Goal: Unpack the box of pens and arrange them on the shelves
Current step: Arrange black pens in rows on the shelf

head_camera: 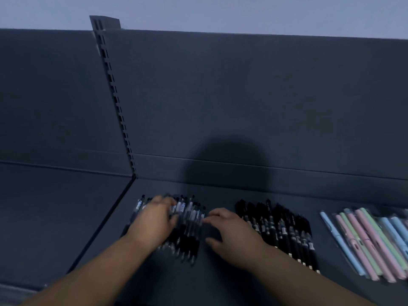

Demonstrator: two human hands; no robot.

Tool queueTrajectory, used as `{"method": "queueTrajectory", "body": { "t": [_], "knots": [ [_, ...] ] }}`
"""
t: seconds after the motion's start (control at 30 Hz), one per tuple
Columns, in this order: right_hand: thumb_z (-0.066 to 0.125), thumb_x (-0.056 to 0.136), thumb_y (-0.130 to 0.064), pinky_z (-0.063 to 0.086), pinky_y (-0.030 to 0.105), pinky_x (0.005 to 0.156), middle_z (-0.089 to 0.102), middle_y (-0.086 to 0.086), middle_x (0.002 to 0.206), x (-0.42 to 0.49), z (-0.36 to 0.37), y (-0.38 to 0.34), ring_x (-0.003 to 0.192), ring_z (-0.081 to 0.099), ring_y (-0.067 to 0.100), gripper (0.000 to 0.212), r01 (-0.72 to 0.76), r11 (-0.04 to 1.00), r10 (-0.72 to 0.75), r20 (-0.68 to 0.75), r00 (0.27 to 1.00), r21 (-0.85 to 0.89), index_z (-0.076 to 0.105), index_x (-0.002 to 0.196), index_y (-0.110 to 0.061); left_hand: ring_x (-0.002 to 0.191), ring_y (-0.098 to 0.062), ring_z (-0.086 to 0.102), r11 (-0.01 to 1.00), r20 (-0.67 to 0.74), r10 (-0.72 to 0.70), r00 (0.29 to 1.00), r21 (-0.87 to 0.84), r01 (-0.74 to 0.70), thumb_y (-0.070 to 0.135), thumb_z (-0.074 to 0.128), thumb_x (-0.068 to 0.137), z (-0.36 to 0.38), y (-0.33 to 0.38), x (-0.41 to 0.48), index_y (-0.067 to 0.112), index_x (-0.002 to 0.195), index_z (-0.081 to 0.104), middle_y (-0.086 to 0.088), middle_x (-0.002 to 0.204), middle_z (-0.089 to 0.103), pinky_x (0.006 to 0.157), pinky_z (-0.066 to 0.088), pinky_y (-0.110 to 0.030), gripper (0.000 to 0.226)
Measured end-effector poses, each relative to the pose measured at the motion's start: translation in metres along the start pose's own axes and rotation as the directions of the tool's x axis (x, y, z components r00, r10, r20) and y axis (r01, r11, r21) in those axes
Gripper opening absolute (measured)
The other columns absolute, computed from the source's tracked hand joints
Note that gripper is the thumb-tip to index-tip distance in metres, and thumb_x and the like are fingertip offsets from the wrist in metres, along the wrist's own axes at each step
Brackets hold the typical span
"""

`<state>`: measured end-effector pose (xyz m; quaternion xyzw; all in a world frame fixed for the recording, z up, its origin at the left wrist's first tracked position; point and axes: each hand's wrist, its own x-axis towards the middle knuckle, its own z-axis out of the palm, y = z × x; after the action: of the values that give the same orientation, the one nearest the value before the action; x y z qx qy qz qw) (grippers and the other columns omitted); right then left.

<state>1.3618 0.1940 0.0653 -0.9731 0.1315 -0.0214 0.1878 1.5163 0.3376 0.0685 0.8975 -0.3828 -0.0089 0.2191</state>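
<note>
Forearms: two bare forearms come in from the bottom edge, where they are cut off; they run forward and a little toward each other.
Shelf: a dark, matt, flat board [220, 279]; it carries all the pens, and its near edge is out of view.
Left hand: the left hand [154, 219] lies palm down on the left pile, fingers relaxed and laid across the barrels; it is blurred, so single fingers are hard to tell apart.
Right hand: the right hand [229, 233] is palm down between two piles, with fingers loosely spread, thumb out to the side and nothing held; the fingertips are at the right side of the left pile.
Left pile of pens: thin pens [189, 226] with clear barrels and black grips, side by side in a loose row; part is hidden under the left hand, and the blur smears the printing.
Black pens: a second row [280, 226] just right of the right hand, with glossy black bodies and small pale labels which are too small to read.
Pastel pens: blue, pink and green pens [371, 239] in shiny clear sleeves, well apart to the right and cut off by the right edge.
Neighbour shelf: a similar dark board [55, 206] to the left, behind a narrow seam.
Shadow: a round, soft dark shape [225, 160] on the back panel.
Back panel: a plain dark sheet [242, 96], smooth, with one thin horizontal line low down.
Upright: a slim post with a column of small rectangular slots [114, 96].
Wall: a pale, plain surface [220, 12] above the panel.
</note>
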Motion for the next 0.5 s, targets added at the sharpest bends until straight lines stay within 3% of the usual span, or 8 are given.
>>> {"method": "queueTrajectory", "body": {
  "t": [0.07, 0.17, 0.3, 0.5],
  "knots": [
    [0.056, 0.092, -0.039, 0.034, 0.029, 0.111, 0.032, -0.01, 0.148, 0.007, 0.005, -0.007, 0.134, 0.037, 0.016, 0.055, -0.03, 1.0, 0.03, 0.022, 0.999, -0.005, 0.04, 0.143, -0.032, 0.101, -0.014, 0.054, 0.998, -0.024, 0.056, 0.998, -0.009, -0.056, 0.03, 0.056, 0.091, 0.004, -0.007, -0.001, 0.021, 0.124, 0.057, 0.003, 0.12, 0.048, 0.092, 0.043, -0.022, 0.034],
    [0.057, 0.092, -0.037, 0.033, 0.026, 0.111, 0.034, -0.009, 0.148, 0.013, 0.012, -0.014, 0.133, 0.038, 0.015, 0.057, -0.063, 0.998, 0.063, 0.023, 0.998, 0.006, 0.038, 0.145, -0.03, 0.121, -0.013, 0.047, 0.995, -0.016, 0.072, 0.997, -0.074, -0.073, 0.028, 0.056, 0.093, 0.007, -0.017, 0.001, 0.018, 0.132, 0.053, 0.003, 0.135, 0.046, 0.099, 0.026, -0.009, 0.04],
    [0.057, 0.092, -0.034, 0.032, 0.024, 0.111, 0.037, -0.009, 0.148, 0.02, 0.017, -0.018, 0.132, 0.04, 0.013, 0.056, -0.087, 0.995, 0.087, 0.012, 0.996, 0.038, 0.039, 0.145, -0.029, 0.126, -0.007, 0.045, 0.984, 0.064, 0.127, 0.99, -0.137, -0.118, 0.02, 0.053, 0.095, 0.008, -0.026, 0.011, 0.02, 0.135, 0.05, 0.005, 0.139, 0.049, 0.097, 0.019, -0.003, 0.041],
    [0.052, 0.095, -0.034, 0.032, 0.023, 0.111, 0.032, -0.011, 0.152, 0.016, 0.021, -0.018, 0.134, 0.039, 0.012, 0.049, -0.095, 0.994, 0.094, 0.015, 0.995, 0.06, 0.043, 0.143, -0.031, 0.127, -0.008, 0.044, 0.981, 0.07, 0.132, 0.989, -0.151, -0.12, 0.014, 0.05, 0.096, 0.012, -0.028, 0.009, 0.016, 0.133, 0.054, 0.004, 0.139, 0.049, 0.095, 0.014, 0.002, 0.037]
  ]
}}
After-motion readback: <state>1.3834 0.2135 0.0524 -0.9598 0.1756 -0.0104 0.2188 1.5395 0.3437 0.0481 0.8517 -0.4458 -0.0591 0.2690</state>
